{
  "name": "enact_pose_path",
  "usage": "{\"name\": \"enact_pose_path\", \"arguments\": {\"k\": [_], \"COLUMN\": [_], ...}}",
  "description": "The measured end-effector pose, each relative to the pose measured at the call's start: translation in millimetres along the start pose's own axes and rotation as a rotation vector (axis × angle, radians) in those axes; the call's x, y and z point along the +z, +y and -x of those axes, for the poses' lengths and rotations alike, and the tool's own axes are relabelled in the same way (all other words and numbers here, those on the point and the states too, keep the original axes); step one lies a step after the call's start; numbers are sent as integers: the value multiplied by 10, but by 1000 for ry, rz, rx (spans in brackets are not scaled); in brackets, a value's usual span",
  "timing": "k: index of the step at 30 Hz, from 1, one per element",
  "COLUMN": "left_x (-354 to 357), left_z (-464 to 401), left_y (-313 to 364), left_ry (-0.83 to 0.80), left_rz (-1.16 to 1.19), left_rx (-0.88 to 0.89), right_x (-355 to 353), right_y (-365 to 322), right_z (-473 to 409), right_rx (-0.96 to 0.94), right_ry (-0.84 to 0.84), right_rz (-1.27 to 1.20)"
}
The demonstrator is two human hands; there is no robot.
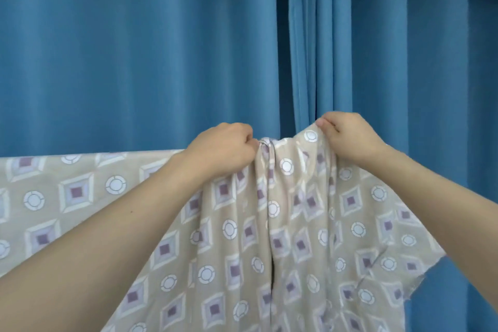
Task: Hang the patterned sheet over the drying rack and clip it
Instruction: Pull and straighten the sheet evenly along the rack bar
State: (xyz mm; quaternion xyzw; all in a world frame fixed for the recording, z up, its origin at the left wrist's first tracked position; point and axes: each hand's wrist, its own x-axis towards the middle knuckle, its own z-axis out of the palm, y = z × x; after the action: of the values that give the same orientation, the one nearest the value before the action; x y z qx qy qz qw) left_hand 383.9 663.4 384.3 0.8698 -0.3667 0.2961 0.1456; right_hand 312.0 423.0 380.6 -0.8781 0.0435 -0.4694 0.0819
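Head: sheet [285, 237] in both hands

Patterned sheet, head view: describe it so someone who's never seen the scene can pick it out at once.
A blue curtain fills the background. In front of it, across the lower half, hangs the patterned sheet, its top edge gripped by the left hand and the right hand. It is the only printed fabric: beige with white rings and purple-centred diamonds, against plain blue.

Single head view — faces forward, close on hands, blue curtain [134, 48] behind.
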Motion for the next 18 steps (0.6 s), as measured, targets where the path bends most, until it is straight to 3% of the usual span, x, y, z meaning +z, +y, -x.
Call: {"name": "enact_pose_path", "arguments": {"k": [4, 5, 7, 9, 13, 15, 18], "left_x": [37, 61, 120, 164, 196, 196, 227], "left_z": [-110, -139, -196, -240, -276, -281, -287], "left_y": [181, 246, 400, 530, 658, 679, 688], "left_ry": [-1, -12, -52, -95, -96, -69, -5], "left_rz": [-16, -24, -35, -25, 80, 124, 138], "left_rx": [-68, -68, -46, -29, -60, -69, -92], "right_x": [-502, -602, -664, -564, -363, -268, -238], "right_y": [899, 1146, 1471, 1521, 975, 724, 550], "right_z": [-294, -316, -289, -247, -102, -38, -18], "right_rx": [375, 468, 562, 493, 244, 108, -41], "right_ry": [308, 299, 119, -101, -396, -533, -519], "right_rz": [-33, 15, 52, -43, -415, -398, -279]}}
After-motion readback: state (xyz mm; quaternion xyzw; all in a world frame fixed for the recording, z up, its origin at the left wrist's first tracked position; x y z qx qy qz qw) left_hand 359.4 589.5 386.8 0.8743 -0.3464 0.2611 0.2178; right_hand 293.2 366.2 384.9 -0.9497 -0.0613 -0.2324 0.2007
